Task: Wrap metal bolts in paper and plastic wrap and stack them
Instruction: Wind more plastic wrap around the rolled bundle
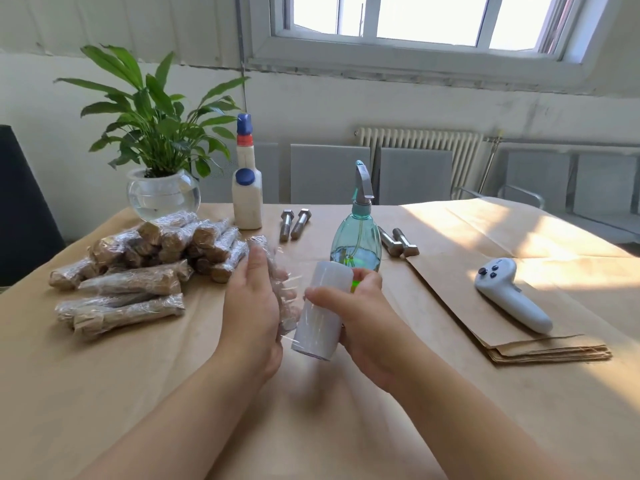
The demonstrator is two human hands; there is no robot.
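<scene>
My left hand (251, 306) grips a paper-wrapped bolt (273, 268) that is partly covered in clear plastic film; my palm hides most of it. Just to its right, my right hand (360, 317) holds a white roll of plastic wrap (320, 313), and film runs from the roll onto the bolt. A pile of wrapped bolts (138, 265) lies to the left on the paper-covered table (311, 427). Two bare metal bolts (294, 223) lie behind my hands, and two more bolts (398, 240) lie to the right of the spray bottle.
A blue-green spray bottle (356, 237) stands just behind my right hand. Two white glue bottles (246, 195) and a potted plant in a glass bowl (162, 192) stand at the back left. A stack of brown paper sheets (485, 323) with a white controller (509, 292) lies right.
</scene>
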